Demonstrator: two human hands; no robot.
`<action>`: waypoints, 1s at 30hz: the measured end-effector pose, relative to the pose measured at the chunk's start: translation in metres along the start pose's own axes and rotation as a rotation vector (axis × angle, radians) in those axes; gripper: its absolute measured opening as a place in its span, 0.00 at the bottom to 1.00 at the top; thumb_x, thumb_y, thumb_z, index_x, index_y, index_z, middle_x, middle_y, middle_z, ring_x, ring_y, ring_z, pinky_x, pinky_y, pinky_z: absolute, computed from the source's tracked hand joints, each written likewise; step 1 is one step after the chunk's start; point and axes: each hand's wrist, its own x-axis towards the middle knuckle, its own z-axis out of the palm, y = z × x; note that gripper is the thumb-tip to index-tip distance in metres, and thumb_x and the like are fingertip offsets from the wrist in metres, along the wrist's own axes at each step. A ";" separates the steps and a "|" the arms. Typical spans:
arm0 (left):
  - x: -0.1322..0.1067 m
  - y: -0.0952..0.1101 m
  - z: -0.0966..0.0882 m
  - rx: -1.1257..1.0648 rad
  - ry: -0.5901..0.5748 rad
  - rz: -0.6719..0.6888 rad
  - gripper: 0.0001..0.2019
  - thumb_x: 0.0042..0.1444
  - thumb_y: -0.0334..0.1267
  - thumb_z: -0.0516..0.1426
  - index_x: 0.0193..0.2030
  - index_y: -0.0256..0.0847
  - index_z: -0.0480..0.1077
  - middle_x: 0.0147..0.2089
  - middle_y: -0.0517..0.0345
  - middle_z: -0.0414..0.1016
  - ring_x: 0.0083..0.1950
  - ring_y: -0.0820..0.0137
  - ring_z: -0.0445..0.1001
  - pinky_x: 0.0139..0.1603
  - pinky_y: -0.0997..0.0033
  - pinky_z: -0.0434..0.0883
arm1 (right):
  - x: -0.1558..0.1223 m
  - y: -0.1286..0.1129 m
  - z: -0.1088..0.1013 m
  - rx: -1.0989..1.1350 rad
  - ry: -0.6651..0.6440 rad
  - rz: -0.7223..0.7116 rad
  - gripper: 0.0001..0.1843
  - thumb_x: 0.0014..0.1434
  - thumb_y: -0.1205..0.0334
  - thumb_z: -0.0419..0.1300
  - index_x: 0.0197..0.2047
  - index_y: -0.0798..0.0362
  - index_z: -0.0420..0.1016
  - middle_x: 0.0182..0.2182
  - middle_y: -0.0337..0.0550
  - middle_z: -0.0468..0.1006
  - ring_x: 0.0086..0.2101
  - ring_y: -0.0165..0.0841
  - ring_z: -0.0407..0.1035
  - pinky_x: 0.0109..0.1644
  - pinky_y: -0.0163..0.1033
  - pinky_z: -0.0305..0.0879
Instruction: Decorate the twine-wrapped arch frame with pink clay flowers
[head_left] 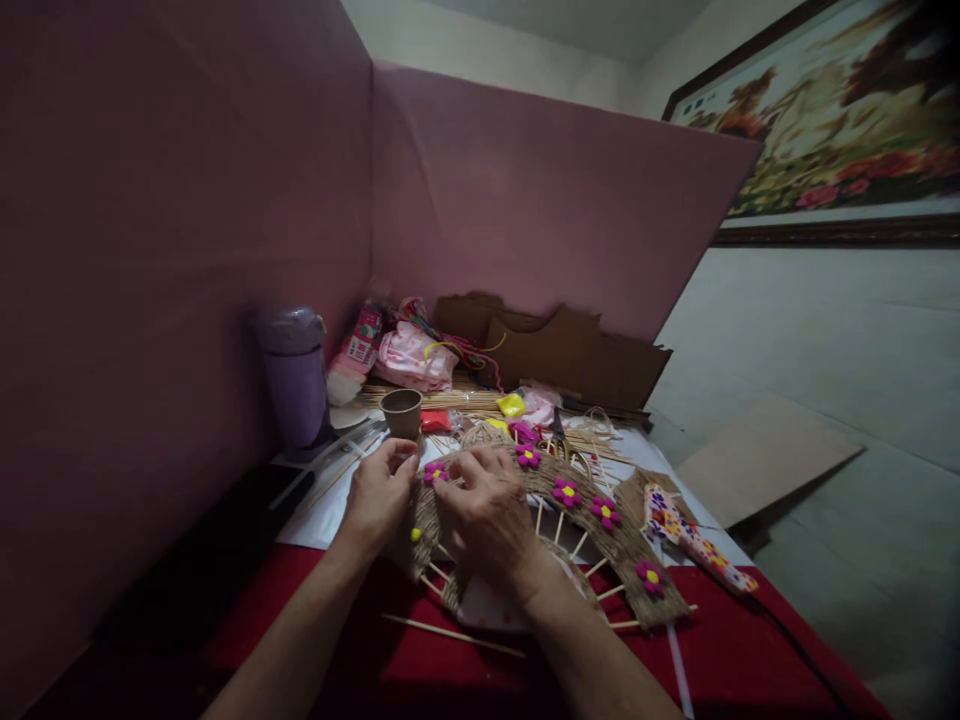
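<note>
A fan-shaped arch wrapped in brown twine (630, 560) lies before me, with thin wooden sticks running between its outer and inner bands. Several magenta flowers with yellow centres sit along its outer band. My left hand (382, 490) is at the band's upper left edge, its thumb and fingers bent close together; what lies between them is hidden. The fingertips of my right hand (487, 500) are closed at the side of the leftmost magenta flower (435, 472). A small yellow ball (415, 535) rests on the band below that flower. My right hand covers part of the arch.
A brown cup (403, 412) and a purple tumbler (292, 375) stand to the left. Behind the arch are scissors (559, 435), a twine ball (486, 435) and yellow packets (511, 405). A flower-patterned glue gun (697, 540) with a cord lies right. One loose stick (454, 636) lies in front.
</note>
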 end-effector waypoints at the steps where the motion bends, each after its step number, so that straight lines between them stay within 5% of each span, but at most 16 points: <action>1: 0.000 0.000 0.000 -0.005 0.002 0.000 0.12 0.47 0.42 0.57 0.36 0.38 0.73 0.29 0.54 0.77 0.31 0.66 0.74 0.30 0.70 0.68 | 0.000 0.000 0.000 0.015 0.014 0.005 0.06 0.53 0.65 0.59 0.35 0.53 0.76 0.35 0.45 0.72 0.40 0.39 0.60 0.45 0.46 0.54; 7: 0.001 -0.001 0.001 -0.017 0.005 -0.015 0.11 0.46 0.43 0.57 0.34 0.38 0.73 0.28 0.55 0.77 0.30 0.66 0.74 0.29 0.70 0.67 | 0.000 0.006 -0.003 0.132 0.152 0.141 0.12 0.51 0.73 0.56 0.35 0.50 0.78 0.30 0.43 0.71 0.36 0.37 0.59 0.39 0.42 0.55; 15: 0.001 0.000 0.000 0.014 0.027 -0.009 0.11 0.46 0.42 0.58 0.34 0.39 0.74 0.29 0.54 0.78 0.31 0.65 0.74 0.31 0.70 0.68 | -0.011 -0.010 -0.013 0.004 -0.106 0.083 0.10 0.55 0.66 0.58 0.41 0.53 0.75 0.35 0.48 0.69 0.38 0.40 0.58 0.40 0.45 0.57; 19: 0.001 0.000 0.000 0.014 0.017 0.008 0.11 0.47 0.42 0.57 0.34 0.39 0.73 0.30 0.53 0.78 0.32 0.65 0.74 0.31 0.70 0.68 | -0.018 -0.013 -0.006 -0.030 -0.102 0.056 0.19 0.57 0.65 0.56 0.53 0.56 0.70 0.36 0.50 0.70 0.39 0.41 0.58 0.41 0.46 0.57; 30: 0.002 -0.002 0.001 0.091 -0.004 0.017 0.10 0.49 0.42 0.55 0.35 0.40 0.72 0.32 0.53 0.77 0.35 0.64 0.74 0.34 0.69 0.67 | -0.019 -0.012 0.002 -0.018 -0.072 0.042 0.19 0.56 0.69 0.57 0.52 0.58 0.70 0.38 0.52 0.70 0.39 0.40 0.59 0.43 0.46 0.59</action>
